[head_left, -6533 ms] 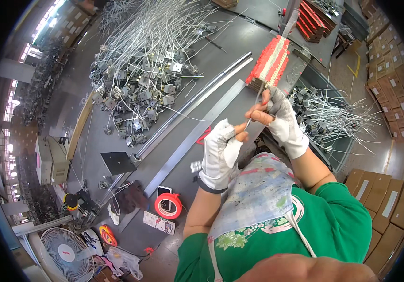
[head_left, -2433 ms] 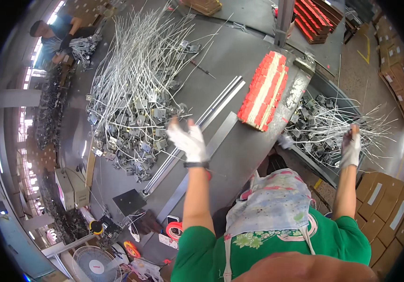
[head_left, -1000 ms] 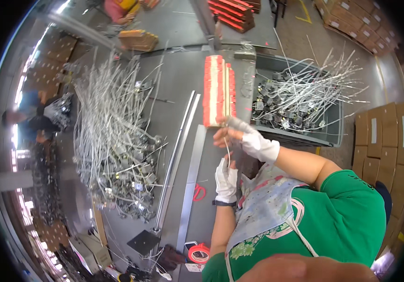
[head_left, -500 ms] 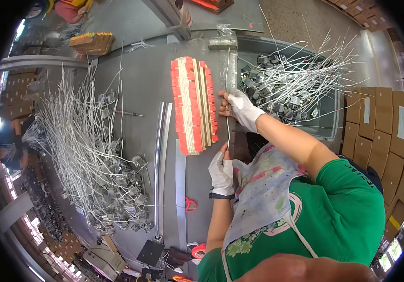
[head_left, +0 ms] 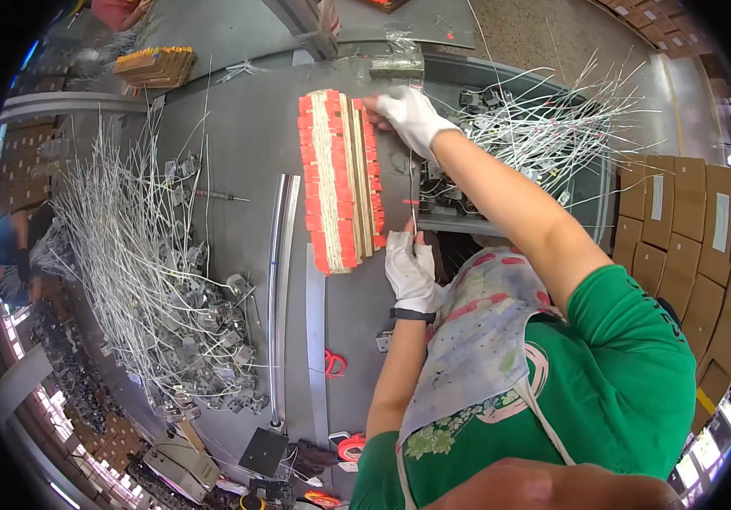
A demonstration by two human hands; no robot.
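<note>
My left hand [head_left: 410,272], in a white glove with bare fingertips, pinches a white wire [head_left: 414,212] near the bench's front edge. A small red strip of tape [head_left: 410,201] sits across that wire just beyond the fingers. My right hand [head_left: 409,117], gloved the same way, reaches to the far right edge of a cardboard block [head_left: 331,183] wrapped with rows of red tape tabs. Its fingertips close on a red tab [head_left: 358,104] there. A grey bin [head_left: 459,223] of small grey parts with white wires stands beside my right forearm.
A large heap of wired grey parts [head_left: 170,297] covers the bench's left side. Between it and the block lie a metal rail [head_left: 277,297], a flat strip [head_left: 318,340], red scissors [head_left: 335,364] and a screwdriver [head_left: 221,196]. Cardboard boxes [head_left: 680,246] are stacked at right.
My right hand has left the wire and moved up and left to the block's red tabs. My left hand stays on the wire, slightly higher. A red strip now shows on the wire.
</note>
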